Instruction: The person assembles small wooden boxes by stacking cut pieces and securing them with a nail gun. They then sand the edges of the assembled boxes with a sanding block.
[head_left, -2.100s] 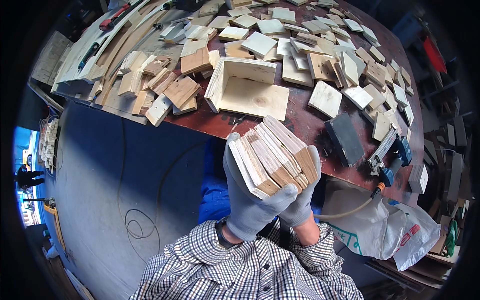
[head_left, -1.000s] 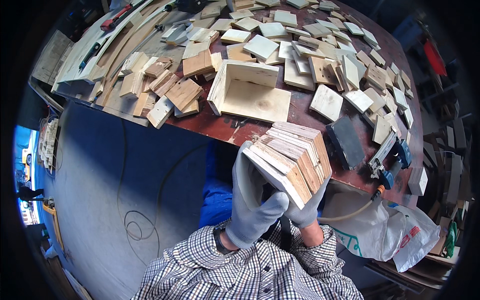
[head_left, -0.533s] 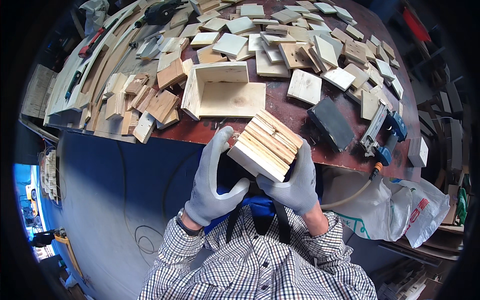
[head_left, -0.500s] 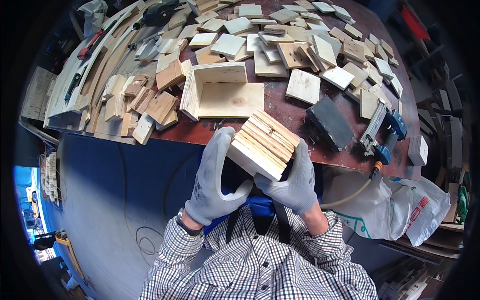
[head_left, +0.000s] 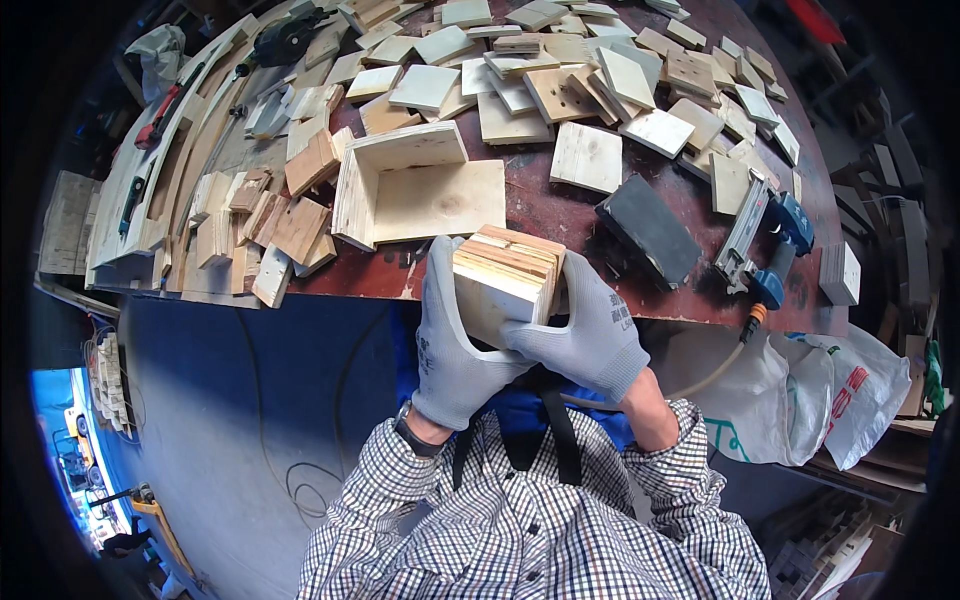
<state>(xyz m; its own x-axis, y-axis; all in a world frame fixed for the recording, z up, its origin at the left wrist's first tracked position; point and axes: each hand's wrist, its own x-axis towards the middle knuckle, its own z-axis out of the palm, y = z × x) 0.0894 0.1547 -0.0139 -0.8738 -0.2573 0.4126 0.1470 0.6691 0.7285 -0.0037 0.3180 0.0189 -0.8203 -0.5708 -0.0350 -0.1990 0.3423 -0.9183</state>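
Note:
Between my two gloved hands is a stack of square plywood pieces (head_left: 508, 275), their layered edges showing, held just off the table's front edge. My left hand (head_left: 445, 345) closes round its left side, thumb underneath. My right hand (head_left: 590, 330) grips the right side, with its thumb across the near face. Just beyond the stack, on the table, stands a plywood corner assembly (head_left: 440, 195) made of a base and two upright boards. To its right lies a dark rectangular block (head_left: 650, 232). Farther right rests a blue nail gun (head_left: 775, 245) with a hose.
Many loose plywood squares (head_left: 588, 157) cover the back of the dark red table (head_left: 530, 195). Offcuts (head_left: 298, 230) pile up at the left, near a red-handled tool (head_left: 158, 118). White plastic bags (head_left: 760, 395) hang below the right edge, beside the air hose (head_left: 715, 378).
The stack has turned and tilted in my hands, showing more of its near face. Both hands have shifted their grip round it. The view has shifted slightly.

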